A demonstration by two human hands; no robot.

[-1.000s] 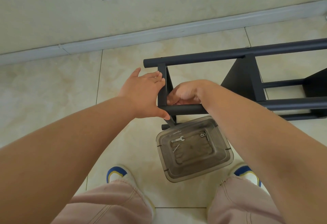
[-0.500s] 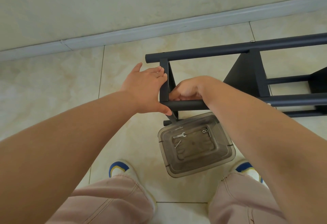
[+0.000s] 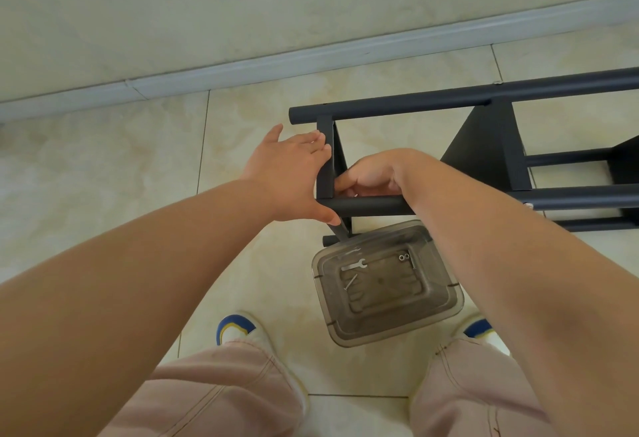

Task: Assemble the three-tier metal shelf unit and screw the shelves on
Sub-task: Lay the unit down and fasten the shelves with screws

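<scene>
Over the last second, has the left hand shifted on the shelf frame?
No. The left hand lies flat against the end shelf panel with its thumb under the front tube, as before; only the camera has moved.

No legible text or labels anywhere

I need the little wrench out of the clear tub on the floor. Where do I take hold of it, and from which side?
Pinch the wrench by its straight handle, coming straight down from above. It lies flat on the floor of the open tub, apart from the screw and washers, and the tub's walls block any sideways approach.
</scene>
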